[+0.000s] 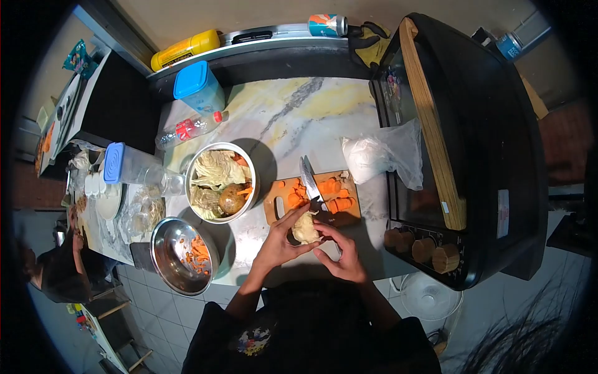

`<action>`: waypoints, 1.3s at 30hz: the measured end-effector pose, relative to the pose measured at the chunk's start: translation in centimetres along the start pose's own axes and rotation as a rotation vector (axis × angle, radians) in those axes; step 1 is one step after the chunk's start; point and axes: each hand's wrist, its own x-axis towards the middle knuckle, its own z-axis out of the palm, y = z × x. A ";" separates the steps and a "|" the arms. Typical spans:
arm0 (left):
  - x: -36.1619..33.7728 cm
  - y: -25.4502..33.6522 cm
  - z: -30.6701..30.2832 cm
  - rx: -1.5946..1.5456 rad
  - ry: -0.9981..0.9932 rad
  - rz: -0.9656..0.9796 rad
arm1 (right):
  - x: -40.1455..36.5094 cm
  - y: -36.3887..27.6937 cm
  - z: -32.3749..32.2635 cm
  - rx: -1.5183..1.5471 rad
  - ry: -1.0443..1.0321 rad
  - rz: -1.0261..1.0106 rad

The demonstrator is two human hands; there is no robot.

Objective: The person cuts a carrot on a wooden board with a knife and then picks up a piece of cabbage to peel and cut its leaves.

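Near the surface's [293, 106] front edge, my left hand [280, 242] and right hand [341, 252] cupping a pale lump [305, 230] — fingers closed around it, marble stretching beyond the cutting board [271, 212].

- Two bare hands, a left hand [276, 244] and a right hand [343, 254], with one pale food lump [305, 229].
- One kitchen knife [309, 177], one wooden cutting board [272, 215]; the carrot pieces [341, 204] overlap too much to count.
- Two bowls: one white bowl [189, 186], one stainless-steel bowl [159, 257].
- One brown, round vegetable [233, 199].
- Two blue-lidded containers, one upper container [202, 90], one lower container [134, 165].
- Two cans, one turquoise can [325, 25], one blue can [509, 46].
- One red-capped plastic bottle [187, 129], one yellow bottle [185, 50].
- One countertop oven [492, 143], four wooden knobs [446, 258].
- One co-worker [59, 272].
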 end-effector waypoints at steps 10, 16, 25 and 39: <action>-0.5 -1.6 0.7 0.027 0.091 0.087 | -0.2 0.2 0.0 -0.037 -0.070 -0.021; -0.9 -1.8 1.1 -0.030 0.204 0.089 | -0.2 -0.9 -0.7 -0.389 0.065 -0.171; -1.3 -2.7 0.0 -0.001 0.310 -0.001 | -2.1 2.2 -0.6 -0.816 0.246 0.155; -1.4 -2.1 0.0 0.021 0.335 -0.047 | -1.3 2.8 -0.6 -0.534 0.212 0.149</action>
